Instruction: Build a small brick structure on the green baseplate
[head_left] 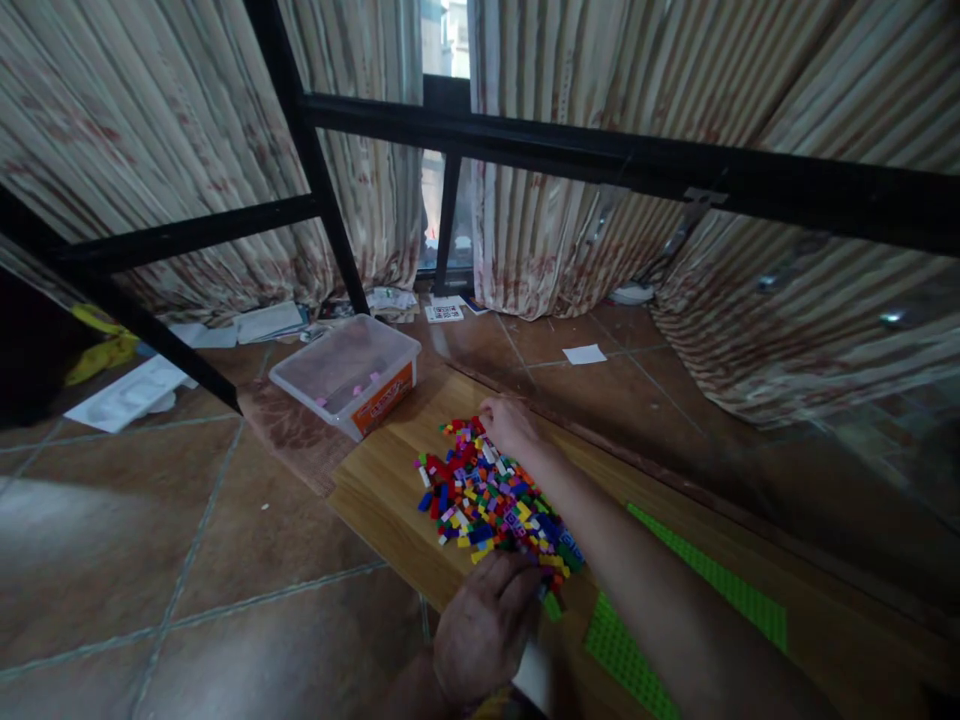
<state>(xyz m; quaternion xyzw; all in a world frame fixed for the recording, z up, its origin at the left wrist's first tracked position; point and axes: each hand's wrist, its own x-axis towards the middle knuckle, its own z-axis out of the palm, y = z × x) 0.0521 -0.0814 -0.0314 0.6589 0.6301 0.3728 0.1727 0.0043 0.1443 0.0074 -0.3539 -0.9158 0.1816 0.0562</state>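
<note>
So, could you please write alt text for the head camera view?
Two bare hands, left hand near and right hand far, rest at a pile of small colourful bricks on a wooden board, with green baseplates beside and a clear plastic box behind.

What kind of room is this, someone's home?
Probably a room at home: striped curtains over a window, a tiled floor, and a pile of toy bricks on a low wooden board between both hands.
</note>
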